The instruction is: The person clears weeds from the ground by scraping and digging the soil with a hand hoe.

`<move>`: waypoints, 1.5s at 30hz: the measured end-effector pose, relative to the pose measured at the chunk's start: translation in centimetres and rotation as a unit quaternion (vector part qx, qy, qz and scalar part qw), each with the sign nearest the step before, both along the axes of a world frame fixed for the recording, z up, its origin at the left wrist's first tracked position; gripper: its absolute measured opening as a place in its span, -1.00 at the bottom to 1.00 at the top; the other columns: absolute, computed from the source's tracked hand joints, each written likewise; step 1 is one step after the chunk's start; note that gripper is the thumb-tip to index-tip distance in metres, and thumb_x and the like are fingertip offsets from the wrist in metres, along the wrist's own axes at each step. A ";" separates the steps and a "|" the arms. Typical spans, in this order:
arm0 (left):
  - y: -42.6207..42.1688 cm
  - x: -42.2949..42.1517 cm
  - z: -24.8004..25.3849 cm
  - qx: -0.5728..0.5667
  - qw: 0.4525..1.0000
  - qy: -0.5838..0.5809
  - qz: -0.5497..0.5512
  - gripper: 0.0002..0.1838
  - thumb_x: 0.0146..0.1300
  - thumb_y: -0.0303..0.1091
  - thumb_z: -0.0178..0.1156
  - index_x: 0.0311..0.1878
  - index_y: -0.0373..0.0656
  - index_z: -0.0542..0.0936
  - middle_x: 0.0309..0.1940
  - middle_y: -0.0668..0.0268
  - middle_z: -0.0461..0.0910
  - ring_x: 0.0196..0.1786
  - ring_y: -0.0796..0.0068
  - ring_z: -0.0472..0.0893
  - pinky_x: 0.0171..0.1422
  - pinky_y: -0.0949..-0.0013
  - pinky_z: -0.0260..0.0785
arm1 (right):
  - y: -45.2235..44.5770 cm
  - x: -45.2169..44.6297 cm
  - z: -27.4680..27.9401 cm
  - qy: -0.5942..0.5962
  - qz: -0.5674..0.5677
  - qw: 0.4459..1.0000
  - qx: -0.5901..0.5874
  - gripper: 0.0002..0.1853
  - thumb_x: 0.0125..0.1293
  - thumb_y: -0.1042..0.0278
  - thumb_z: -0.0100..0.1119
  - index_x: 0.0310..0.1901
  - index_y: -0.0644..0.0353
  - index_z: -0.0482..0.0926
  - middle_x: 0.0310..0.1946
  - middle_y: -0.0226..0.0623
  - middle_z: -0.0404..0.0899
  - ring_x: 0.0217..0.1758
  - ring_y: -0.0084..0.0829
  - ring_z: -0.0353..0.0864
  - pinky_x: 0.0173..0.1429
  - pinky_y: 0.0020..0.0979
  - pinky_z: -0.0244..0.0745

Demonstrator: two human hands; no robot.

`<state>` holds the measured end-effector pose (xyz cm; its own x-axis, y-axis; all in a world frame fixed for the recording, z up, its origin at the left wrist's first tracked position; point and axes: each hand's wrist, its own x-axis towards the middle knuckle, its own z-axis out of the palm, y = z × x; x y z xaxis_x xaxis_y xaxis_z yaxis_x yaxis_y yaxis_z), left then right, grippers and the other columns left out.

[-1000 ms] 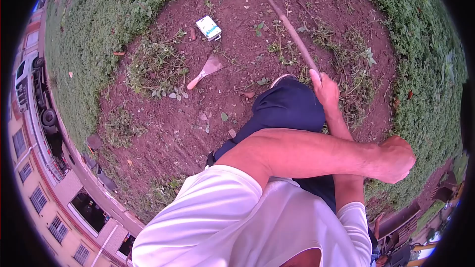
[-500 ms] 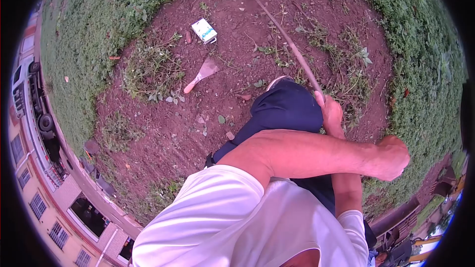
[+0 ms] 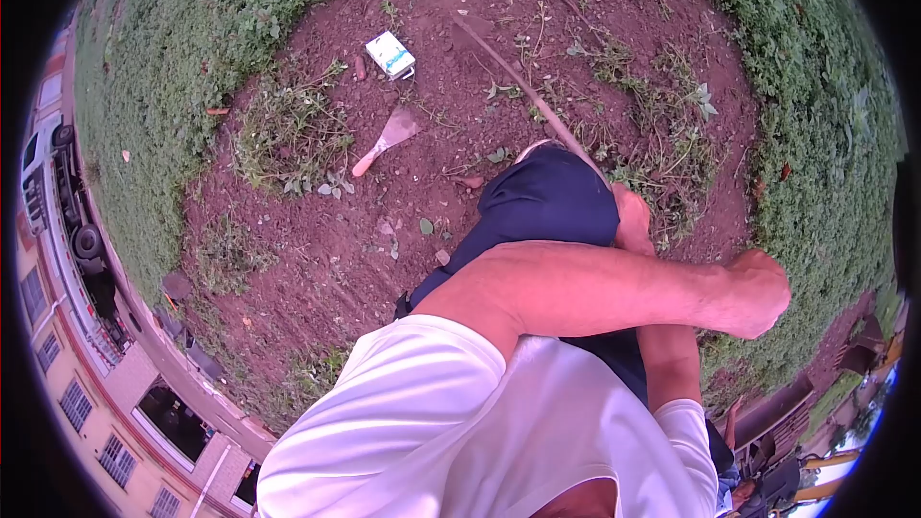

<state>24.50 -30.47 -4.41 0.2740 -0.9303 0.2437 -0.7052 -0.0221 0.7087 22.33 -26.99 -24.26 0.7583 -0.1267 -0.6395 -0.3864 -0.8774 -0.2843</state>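
A long wooden-handled hoe [image 3: 537, 101] slants across the bare soil, its head end at the far side against the reddish earth. My right hand [image 3: 630, 216] is closed around the handle beside my right knee. Crossing over my body, my left arm reaches to the right, where my left hand [image 3: 758, 294] is a closed fist in line with the handle. The handle's rear part is hidden behind my forearms. On the soil to the left lie a flat scraper [image 3: 387, 139] and a white box [image 3: 390, 56] with blue markings.
Pulled weeds lie in heaps on the left [image 3: 293, 134] and on the right [image 3: 672, 134]. Low green plants [image 3: 825, 153] surround the soil patch. A truck [image 3: 82, 221] and a building [image 3: 86, 403] stand at far left. Part of another person [image 3: 734, 489] shows at lower right.
The hoe's head has come nearer to me and a little left, with its handle drawn back. Both hands have shifted slightly and stay closed. The scraper and box lie where they were.
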 end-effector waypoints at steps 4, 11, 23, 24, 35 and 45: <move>0.3 0.2 0.1 0.013 0.998 -0.060 -0.030 -0.88 0.00 -0.18 0.41 -0.38 0.09 0.81 -0.58 0.49 0.57 -0.51 0.48 0.46 -0.62 0.29 0.16 | 1.3 2.6 2.7 0.012 -0.042 0.999 -0.002 -0.24 0.51 -0.43 -0.18 -0.16 0.25 0.66 -0.31 0.09 0.72 -0.13 0.14 0.72 0.02 0.06 0.54; -0.6 -1.1 -0.1 -0.032 0.992 0.115 0.041 -0.93 -0.09 -0.23 0.39 -0.52 0.06 0.79 -0.66 0.45 0.52 -0.50 0.41 0.51 -0.56 0.15 0.25 | -4.3 2.4 2.3 0.014 -0.005 0.998 -0.060 -0.26 0.49 -0.43 -0.10 -0.21 0.25 0.66 -0.36 0.08 0.70 -0.17 0.14 0.71 -0.02 0.08 0.52; 1.1 0.4 1.8 0.003 0.973 0.229 0.039 -0.85 -0.10 -0.31 0.38 -0.61 -0.17 0.70 -0.53 0.12 0.69 -0.41 0.10 0.72 -0.26 0.06 0.57 | -16.1 -9.3 10.3 0.140 -0.057 0.951 -0.270 -0.35 0.45 -0.38 -0.01 -0.01 0.16 0.64 -0.35 0.09 0.72 -0.14 0.16 0.72 -0.02 0.08 0.56; 1.4 0.9 2.1 0.001 0.974 0.224 0.028 -0.85 -0.10 -0.31 0.38 -0.61 -0.17 0.70 -0.53 0.12 0.69 -0.41 0.10 0.72 -0.26 0.06 0.57 | -16.4 -10.1 10.6 0.127 -0.066 0.953 -0.266 -0.35 0.44 -0.38 0.00 -0.02 0.16 0.65 -0.35 0.09 0.72 -0.14 0.15 0.72 -0.02 0.07 0.57; 2.4 1.8 2.9 0.021 0.985 0.167 0.026 -0.74 0.30 -0.25 0.16 -0.35 -0.26 0.65 -0.39 0.00 0.70 -0.22 -0.11 0.71 -0.05 -0.14 0.52 | -23.3 -22.9 7.0 -0.018 -0.070 0.966 -0.248 -0.33 0.40 -0.38 0.07 -0.26 0.23 0.73 -0.36 0.15 0.70 -0.18 0.15 0.73 -0.03 0.06 0.60; 1.6 -0.7 3.3 0.046 0.990 0.124 -0.043 -0.72 0.32 -0.26 0.14 -0.32 -0.31 0.64 -0.37 -0.04 0.69 -0.21 -0.12 0.71 -0.02 -0.16 0.52 | -21.4 -19.5 8.1 -0.172 -0.154 0.963 -0.137 -0.34 0.39 -0.34 0.16 -0.36 0.26 0.67 -0.33 0.07 0.71 -0.17 0.11 0.72 -0.06 0.07 0.56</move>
